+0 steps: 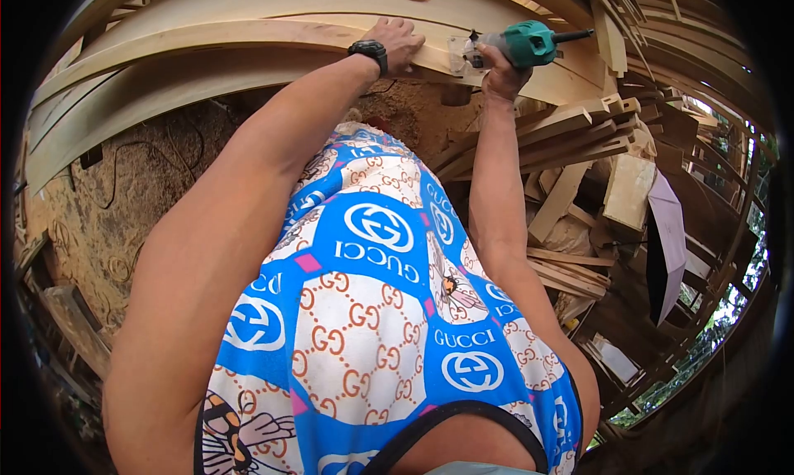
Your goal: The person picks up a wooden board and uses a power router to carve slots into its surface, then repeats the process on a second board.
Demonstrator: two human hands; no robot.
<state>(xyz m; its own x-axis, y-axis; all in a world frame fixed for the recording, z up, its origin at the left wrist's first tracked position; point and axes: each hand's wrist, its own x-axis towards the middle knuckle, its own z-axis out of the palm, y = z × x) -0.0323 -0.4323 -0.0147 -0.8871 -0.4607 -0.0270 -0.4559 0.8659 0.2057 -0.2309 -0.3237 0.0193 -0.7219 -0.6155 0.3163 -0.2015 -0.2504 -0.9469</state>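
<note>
My left hand [399, 43], with a dark watch on its wrist, lies over a long pale wooden strip [248, 33], its fingers bent around the strip's edge. To its right, my right hand [504, 78] is wrapped around a green trim router [529, 43]. The router lies tilted on its side, its cord end pointing right. Its clear base [460, 55] is against the right end part of the strip. The bit is too small to make out. Beneath the strip is a wide pale board [165, 103].
Cut wooden pieces [571, 132] are piled at the right, near a light purple folded sheet-like object [667, 227]. Sawdust covers the ground [124, 219] at the left, where thin cords lie. More planks [703, 37] stand at the upper right.
</note>
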